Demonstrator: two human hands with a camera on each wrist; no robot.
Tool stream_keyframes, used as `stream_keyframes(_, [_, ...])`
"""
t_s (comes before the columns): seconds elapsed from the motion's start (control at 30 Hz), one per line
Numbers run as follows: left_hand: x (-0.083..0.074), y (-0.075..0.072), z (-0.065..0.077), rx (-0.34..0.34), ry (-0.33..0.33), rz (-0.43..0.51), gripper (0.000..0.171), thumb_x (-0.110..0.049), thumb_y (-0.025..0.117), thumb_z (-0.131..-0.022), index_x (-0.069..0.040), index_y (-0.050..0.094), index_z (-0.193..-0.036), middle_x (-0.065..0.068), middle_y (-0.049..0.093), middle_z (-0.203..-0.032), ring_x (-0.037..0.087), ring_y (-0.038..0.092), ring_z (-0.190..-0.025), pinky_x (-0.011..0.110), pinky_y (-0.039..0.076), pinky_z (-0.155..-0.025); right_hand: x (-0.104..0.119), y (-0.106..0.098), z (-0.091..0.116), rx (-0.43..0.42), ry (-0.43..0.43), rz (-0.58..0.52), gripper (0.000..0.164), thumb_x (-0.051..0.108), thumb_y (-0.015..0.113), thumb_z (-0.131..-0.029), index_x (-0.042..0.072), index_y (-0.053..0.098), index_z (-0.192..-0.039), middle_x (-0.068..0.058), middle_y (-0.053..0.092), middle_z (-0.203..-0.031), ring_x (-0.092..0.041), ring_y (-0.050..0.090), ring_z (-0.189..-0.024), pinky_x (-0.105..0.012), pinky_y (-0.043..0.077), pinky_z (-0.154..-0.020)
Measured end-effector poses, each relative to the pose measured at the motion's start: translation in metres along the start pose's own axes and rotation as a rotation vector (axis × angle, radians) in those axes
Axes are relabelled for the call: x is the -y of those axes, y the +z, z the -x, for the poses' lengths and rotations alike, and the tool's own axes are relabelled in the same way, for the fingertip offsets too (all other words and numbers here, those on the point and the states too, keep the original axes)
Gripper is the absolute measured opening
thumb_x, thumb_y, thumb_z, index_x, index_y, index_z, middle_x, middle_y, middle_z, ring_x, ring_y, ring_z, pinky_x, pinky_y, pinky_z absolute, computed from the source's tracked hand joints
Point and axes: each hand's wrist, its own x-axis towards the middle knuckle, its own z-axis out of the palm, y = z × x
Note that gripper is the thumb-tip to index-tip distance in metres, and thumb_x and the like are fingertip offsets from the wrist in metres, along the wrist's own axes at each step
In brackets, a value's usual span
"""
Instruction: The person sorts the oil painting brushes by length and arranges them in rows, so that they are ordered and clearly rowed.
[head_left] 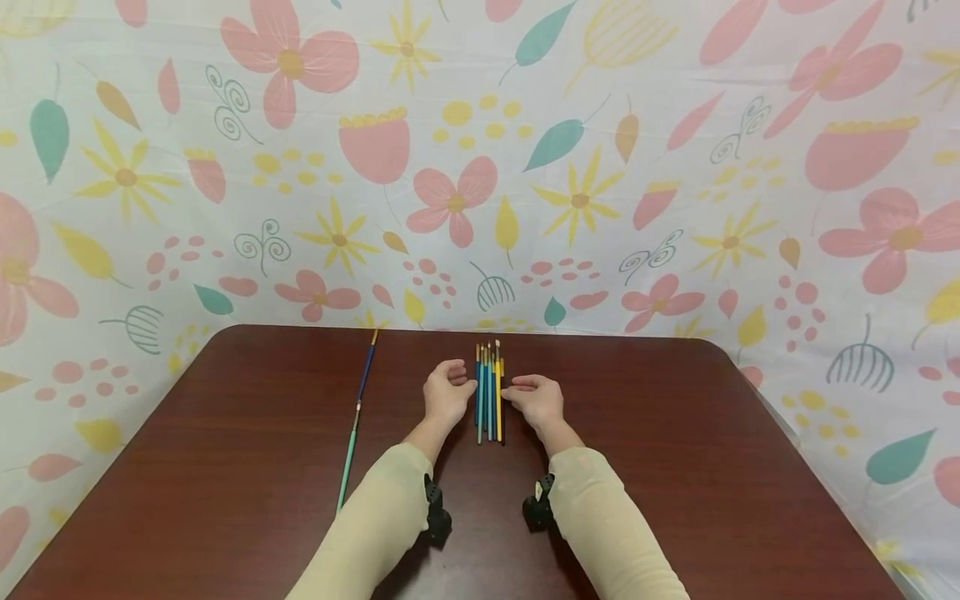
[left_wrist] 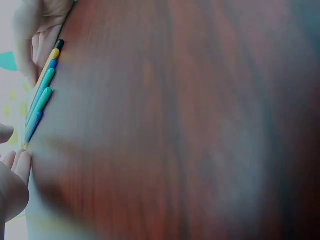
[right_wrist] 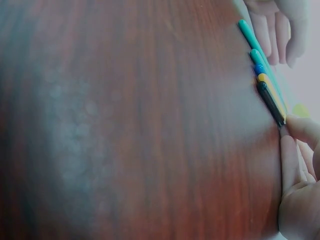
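Note:
Several slim paintbrushes [head_left: 490,400] lie side by side as a bundle on the table, with blue, teal, yellow and black handles. Their bristle ends point away from me, and the handle ends show in both wrist views. On the left side of the bundle is my left hand [head_left: 447,395], its thumb against or very close to the outer blue brush. From the other side my right hand [head_left: 537,402] reaches in, fingertips at the black brush [right_wrist: 270,102] on the edge. Neither hand is seen gripping a brush.
Further left, a dark blue paintbrush [head_left: 367,367] and a mint-green paintbrush [head_left: 348,458] lie end to end in a slanting line. My left sleeve overlaps the green one's near end. The brown table [head_left: 712,467] ends at a flower-patterned cloth [head_left: 450,125].

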Motion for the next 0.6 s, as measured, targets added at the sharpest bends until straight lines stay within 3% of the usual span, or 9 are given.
stream_keyframes(0.27, [0.007,0.013,-0.007,-0.031,-0.033,0.036,0.042,-0.004,0.068,-0.085,-0.002,0.057,-0.125,0.016,0.063,-0.115,0.029,0.062,-0.107,0.041,0.055,-0.087,-0.001,0.002,0.001,-0.001,-0.001,-0.004,0.033,0.008,0.076,-0.077,-0.001,0.067,-0.107,-0.021,0.069,-0.102,-0.021,0.069,-0.084,-0.035,0.058,-0.076])
stream_keyframes(0.6, [0.003,0.023,-0.011,-0.086,-0.052,0.013,0.034,0.004,0.064,-0.083,0.001,0.061,-0.117,0.016,0.065,-0.110,0.028,0.064,-0.104,0.040,0.055,-0.086,0.001,-0.001,0.002,-0.007,-0.041,-0.013,0.031,0.008,0.076,-0.077,-0.004,0.067,-0.104,-0.019,0.070,-0.096,-0.024,0.070,-0.084,-0.036,0.059,-0.074])
